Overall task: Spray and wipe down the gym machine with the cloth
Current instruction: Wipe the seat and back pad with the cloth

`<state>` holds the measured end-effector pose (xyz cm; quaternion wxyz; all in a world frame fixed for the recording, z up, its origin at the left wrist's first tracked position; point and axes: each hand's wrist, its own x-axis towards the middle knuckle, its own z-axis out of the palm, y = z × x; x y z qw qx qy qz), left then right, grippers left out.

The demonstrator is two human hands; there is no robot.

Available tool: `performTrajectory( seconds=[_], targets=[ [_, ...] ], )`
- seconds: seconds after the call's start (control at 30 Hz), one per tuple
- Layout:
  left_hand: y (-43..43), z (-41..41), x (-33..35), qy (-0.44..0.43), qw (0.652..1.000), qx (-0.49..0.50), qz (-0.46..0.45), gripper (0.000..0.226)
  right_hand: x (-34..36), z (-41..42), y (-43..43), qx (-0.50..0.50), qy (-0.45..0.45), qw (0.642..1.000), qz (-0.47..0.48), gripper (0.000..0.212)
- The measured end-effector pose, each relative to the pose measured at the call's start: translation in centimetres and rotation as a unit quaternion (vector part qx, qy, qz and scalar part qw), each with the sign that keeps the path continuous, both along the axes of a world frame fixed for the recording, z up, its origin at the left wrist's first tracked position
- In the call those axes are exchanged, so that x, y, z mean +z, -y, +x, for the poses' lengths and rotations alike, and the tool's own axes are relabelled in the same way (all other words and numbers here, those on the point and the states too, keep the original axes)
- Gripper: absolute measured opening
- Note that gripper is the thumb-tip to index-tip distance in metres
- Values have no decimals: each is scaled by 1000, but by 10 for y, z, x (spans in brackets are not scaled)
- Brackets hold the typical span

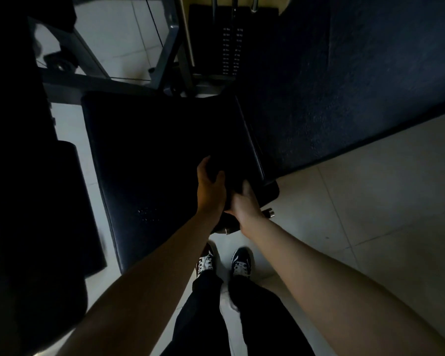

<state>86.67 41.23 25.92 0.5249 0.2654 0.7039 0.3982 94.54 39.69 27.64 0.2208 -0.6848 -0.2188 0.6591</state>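
Where both hands meet at the near right corner of the seat pad (165, 150), the L hand (211, 187) has thumb up and fingers curled over a dark bunched mass that reads as the cloth (233, 179), though it's too dim to make out its edges vs. the black pad. The R hand (244, 205) comes in from the pad's right side w/ fingers pushed up into the same dark mass; they're blurred, so I can't tell whether it's gripping or just pressing. The two hands touch at that corner.

On the pad itself, toward its near edge, a patch of faint pale specks (147, 214). Just off the pad's right corner, beside the R wrist, a short metal stub (269, 212) sticks out. Beyond the pad's far edge are the gym machine's grey frame (168, 47) and weight stack (230, 50) w/ label strips. Right of the pad is a dark blue mat (344, 86), then pale tile floor (383, 201). Left of the pad is another black pad (70, 201). Nearer than the pad are two dark shoes (240, 260) w/ white laces and black trousers.
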Motion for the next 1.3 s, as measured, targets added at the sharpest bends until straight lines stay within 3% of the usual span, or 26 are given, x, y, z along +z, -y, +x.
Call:
performTrajectory(
  seconds=[0.17,0.27,0.43,0.6,0.77,0.9,1.03,1.13,1.2,1.3],
  targets=[
    [-25,-23,-14,-190,977,-88,42,35,6,-6,-46,51,92,987,122,51],
    [-40,-36,-35,-203,975,-94,5,34,-4,-8,-80,83,110,977,164,48],
    [-78,-35,-48,-286,946,-155,4,36,-26,-20,-136,139,73,976,150,54],
    [-112,-70,-44,-318,937,-142,-26,47,-34,-53,-180,157,33,973,168,52],
    [-115,-131,-44,-373,922,-99,-19,51,-49,-97,-200,276,19,932,235,42],
    [-112,-175,-42,-478,876,-21,-61,44,-59,-149,-202,385,16,872,301,36],
    [-118,-200,-39,-436,880,115,-146,66,-64,-195,-211,470,70,789,390,43],
    [-132,-208,-41,-428,868,137,-212,78,-84,-195,-228,482,118,746,444,30],
    [-137,-204,-42,-439,857,119,-242,79,-99,-181,-242,462,160,755,437,28],
    [-137,-204,-50,-445,857,103,-240,73,-120,-164,-263,391,212,800,402,28]
  ],
)
